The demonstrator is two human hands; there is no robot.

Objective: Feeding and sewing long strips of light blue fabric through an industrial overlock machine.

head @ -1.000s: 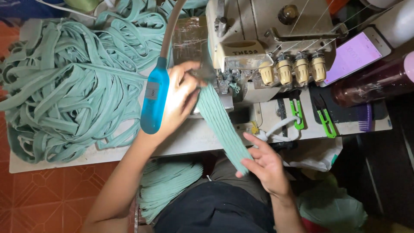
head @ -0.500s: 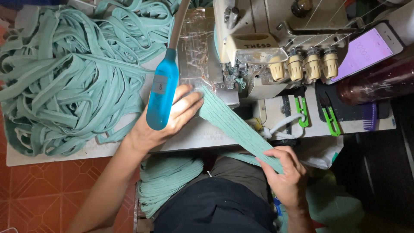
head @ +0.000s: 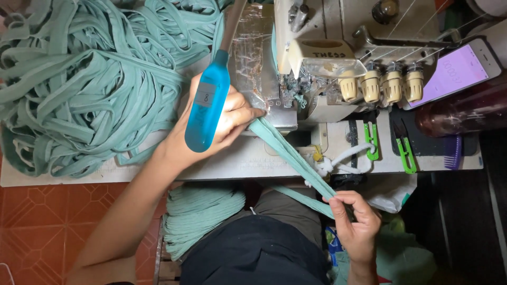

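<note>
A teal fabric strip (head: 288,153) runs from the sewing machine's (head: 322,58) presser area down off the table edge to my lap. My left hand (head: 222,124) rests on the machine bed, fingertips pressing the strip's upper end beside the needle; a blue lamp head (head: 206,113) hangs over this hand and hides part of it. My right hand (head: 354,221) is below the table edge, fingers pinched on the strip's lower end, pulling it taut. A stack of folded teal strips (head: 203,214) lies on my lap.
A big heap of loose teal strips (head: 79,79) covers the table's left side. Right of the machine lie two green thread snips (head: 404,145), a purple comb (head: 453,153), a phone (head: 457,71) and a dark bottle (head: 465,113). Orange tiled floor (head: 31,227) shows at the left.
My right hand has drawn the strip down and away from the table, pulling it straight. My left hand has slid along the bed toward the needle area.
</note>
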